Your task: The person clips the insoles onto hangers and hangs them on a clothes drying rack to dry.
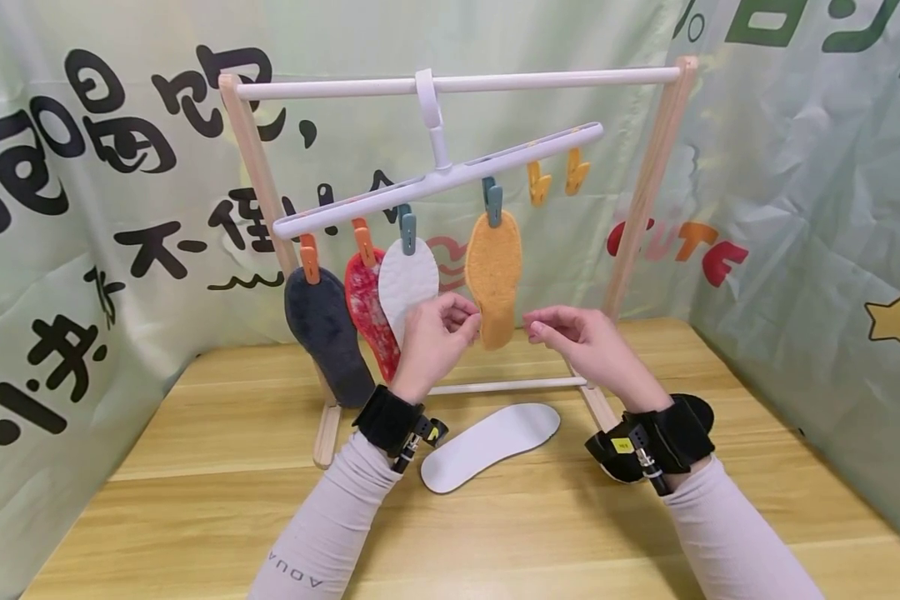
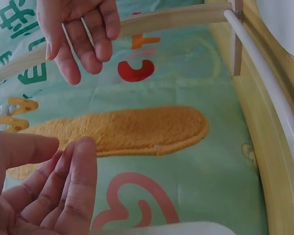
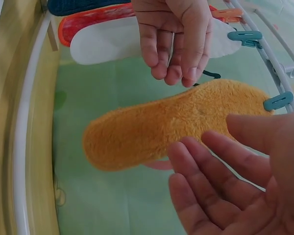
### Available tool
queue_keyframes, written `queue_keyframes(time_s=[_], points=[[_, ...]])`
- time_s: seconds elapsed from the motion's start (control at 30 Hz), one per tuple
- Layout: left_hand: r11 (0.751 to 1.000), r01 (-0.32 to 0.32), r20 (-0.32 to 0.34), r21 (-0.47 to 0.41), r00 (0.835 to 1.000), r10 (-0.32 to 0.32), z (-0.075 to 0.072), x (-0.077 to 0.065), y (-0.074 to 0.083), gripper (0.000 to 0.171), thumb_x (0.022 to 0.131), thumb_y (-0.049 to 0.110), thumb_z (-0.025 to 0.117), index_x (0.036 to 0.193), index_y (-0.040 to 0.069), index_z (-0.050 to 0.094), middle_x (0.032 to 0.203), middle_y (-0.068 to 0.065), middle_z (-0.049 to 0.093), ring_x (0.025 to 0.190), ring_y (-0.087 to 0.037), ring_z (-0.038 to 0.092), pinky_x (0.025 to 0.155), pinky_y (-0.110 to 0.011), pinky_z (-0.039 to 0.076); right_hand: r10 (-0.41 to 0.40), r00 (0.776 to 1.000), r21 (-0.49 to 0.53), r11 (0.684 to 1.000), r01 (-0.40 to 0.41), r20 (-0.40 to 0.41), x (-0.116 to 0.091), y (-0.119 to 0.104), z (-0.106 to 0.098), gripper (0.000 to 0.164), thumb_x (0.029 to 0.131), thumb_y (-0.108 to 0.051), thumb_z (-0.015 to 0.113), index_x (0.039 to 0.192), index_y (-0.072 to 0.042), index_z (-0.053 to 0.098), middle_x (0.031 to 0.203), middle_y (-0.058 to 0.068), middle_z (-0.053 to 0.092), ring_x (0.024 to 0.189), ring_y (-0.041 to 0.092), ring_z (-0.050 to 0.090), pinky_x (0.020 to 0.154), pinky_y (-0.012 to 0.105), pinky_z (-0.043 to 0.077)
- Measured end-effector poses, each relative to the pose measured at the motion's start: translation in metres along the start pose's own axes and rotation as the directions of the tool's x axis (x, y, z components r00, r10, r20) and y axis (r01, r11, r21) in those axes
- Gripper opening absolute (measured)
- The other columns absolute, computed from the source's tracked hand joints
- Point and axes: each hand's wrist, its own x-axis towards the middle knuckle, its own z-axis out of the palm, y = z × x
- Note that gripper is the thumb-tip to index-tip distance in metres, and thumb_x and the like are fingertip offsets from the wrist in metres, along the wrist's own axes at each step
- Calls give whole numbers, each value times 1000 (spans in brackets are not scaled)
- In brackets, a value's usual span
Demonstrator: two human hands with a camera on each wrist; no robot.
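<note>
An orange fuzzy insole hangs by a blue-grey clip from a tilted white hanger. My left hand is beside its left edge, fingers loosely bent and holding nothing; whether the fingertips touch it I cannot tell. On the other side, my right hand has relaxed fingers, apart from the insole. In the right wrist view, the right hand appears in front of the fuzzy face. Left of the orange one hang a white insole, a red insole and a dark grey insole.
The hanger hooks over the top bar of a wooden-sided rack. Two yellow clips dangle at its raised right end. On the table lies a white insole. A black object is partly hidden behind the right wrist.
</note>
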Motion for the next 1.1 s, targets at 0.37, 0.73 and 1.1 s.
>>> queue_keyframes(time_s=[0.37,0.73,1.1], points=[[994,-2,168,112,986,-17,7,-4,1,5,99,12,77,98,7,77,83,-5,78,69,-11,70,69,-26,57,35,988,-108,994,-19,149,-10,0,-8,30,110,-29,64,121,-5,78,104,7,82,96,18,79,92,37,64],[972,-4,289,237,955,-67,17,-6,-5,7,97,16,78,100,10,81,89,-3,80,80,-14,72,75,-28,56,35,937,-208,977,40,346,-16,-2,-14,21,109,-27,66,108,-12,81,94,-1,79,90,14,76,82,27,58],[945,-8,398,326,908,-130,29,-12,-9,11,96,19,79,100,9,81,91,-5,80,85,-16,74,76,-26,56,137,856,-280,960,9,498,-23,0,-17,21,106,-31,69,99,-15,81,84,-1,77,71,9,57,68,23,45]])
